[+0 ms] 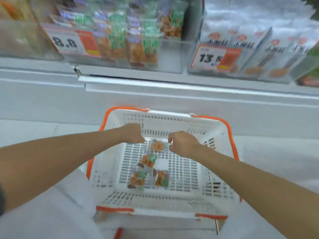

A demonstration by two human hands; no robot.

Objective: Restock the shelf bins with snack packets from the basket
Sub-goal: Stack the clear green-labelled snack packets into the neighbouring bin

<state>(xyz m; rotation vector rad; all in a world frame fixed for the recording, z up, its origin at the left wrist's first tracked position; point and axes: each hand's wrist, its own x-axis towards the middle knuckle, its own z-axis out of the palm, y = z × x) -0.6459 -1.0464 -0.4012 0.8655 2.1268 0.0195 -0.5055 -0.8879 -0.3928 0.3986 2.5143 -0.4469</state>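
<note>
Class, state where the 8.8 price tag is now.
Head view, upper left: the 8.8 price tag is on the front of the clear bin, left of the 13.5 tag.

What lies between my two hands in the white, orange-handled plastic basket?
In the head view, one clear snack packet with orange contents lies between the left hand and the right hand, on the floor of the white plastic basket.

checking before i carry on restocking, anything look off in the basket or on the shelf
Nothing spilled or damaged. Four snack packets lie loose at mixed angles on the basket floor, and the 8.8 price tag sits tilted on its bin front.
</note>
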